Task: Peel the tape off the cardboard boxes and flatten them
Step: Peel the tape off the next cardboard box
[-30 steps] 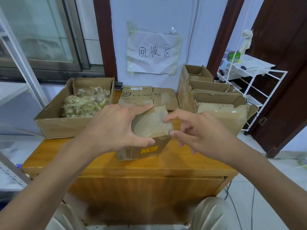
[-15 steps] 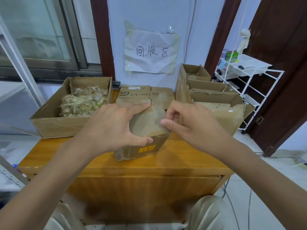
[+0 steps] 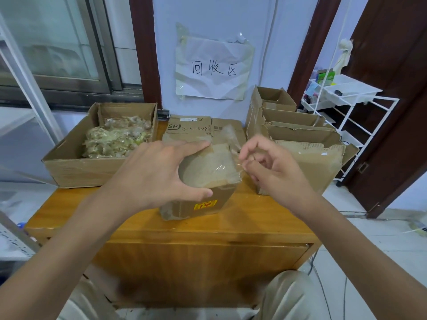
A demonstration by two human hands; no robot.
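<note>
At about nine o'clock on the wooden table (image 3: 254, 218) sits a wide open cardboard box (image 3: 76, 168), its flaps up, holding a heap of crumpled peeled tape (image 3: 115, 139) that is clear and yellowish. It fills the far half of that box.

Toward the centre, the left hand (image 3: 152, 174) grips the small cardboard box (image 3: 208, 181) from above: fingers reach across its far top edge, the thumb hooks over the near edge just above a yellow sticker (image 3: 205, 204). This box stands on the table at the middle, tilted a little toward the viewer, its top covered in glossy clear tape.

Behind it, at twelve o'clock, a flattened carton (image 3: 191, 130) marked SF with handwritten numbers lies flat against the wall side, below a paper sign (image 3: 213, 68) taped to the wall.

Just right of the small box, the right hand (image 3: 275, 169) pinches a strip of clear tape (image 3: 233, 144) that rises off the box's right top edge; fingers are curled round it, thumb and forefinger closed on the film. The two hands are close but not touching.

At about two o'clock stand several open cartons (image 3: 298, 135) nested one behind another, with torn rims; their insides are mostly hidden. Farther right, off the table, a white wire rack (image 3: 360, 116) carries white trays with small items too small to make out.
</note>
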